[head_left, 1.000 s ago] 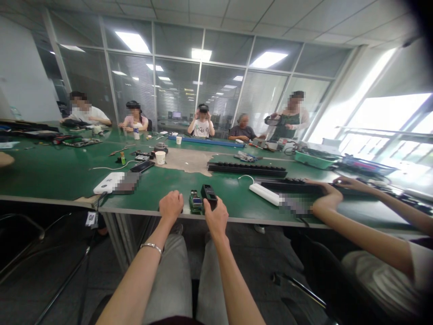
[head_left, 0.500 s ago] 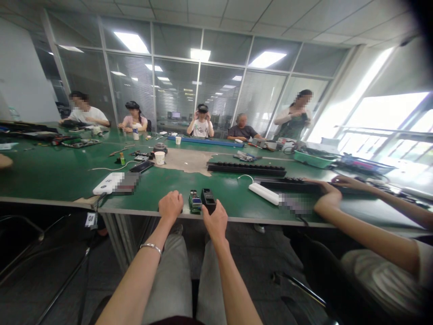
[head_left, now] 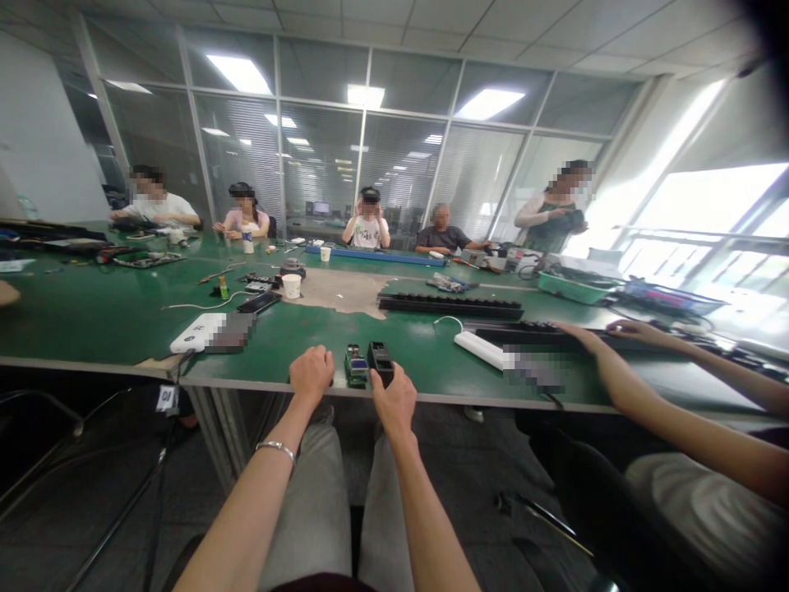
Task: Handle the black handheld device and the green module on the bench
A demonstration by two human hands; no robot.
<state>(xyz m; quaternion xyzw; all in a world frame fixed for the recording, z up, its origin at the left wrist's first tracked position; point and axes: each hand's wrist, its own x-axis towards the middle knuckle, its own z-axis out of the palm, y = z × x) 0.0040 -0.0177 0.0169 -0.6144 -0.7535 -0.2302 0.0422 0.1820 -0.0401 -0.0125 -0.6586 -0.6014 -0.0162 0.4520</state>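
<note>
My left hand (head_left: pixel 312 372) rests curled on the near edge of the green table (head_left: pixel 234 370). Its fingers are closed, and whatever may be under them is hidden. My right hand (head_left: pixel 394 396) grips the lower end of a black box-shaped device (head_left: pixel 380 355) with recesses in its upper face. The thumb lies along the device's left side. Between my hands, just left of the device, a small green circuit board (head_left: pixel 356 366) with a little bluish display lies on the table. Neither hand visibly touches the board.
A white power strip (head_left: pixel 484 352) lies to the right, near a neighbour's hands (head_left: pixel 585 339) on a long black bar (head_left: pixel 523 335). Another black slotted bar (head_left: pixel 449 307) lies ahead. At left are a white device (head_left: pixel 196 333), a phone (head_left: pixel 259 302) and a paper cup (head_left: pixel 292 286). Several people sit opposite.
My hands and the black device stay almost where they were. The neighbour's near hand has shifted and flattened along the black bar. The standing person at the far right has moved slightly right.
</note>
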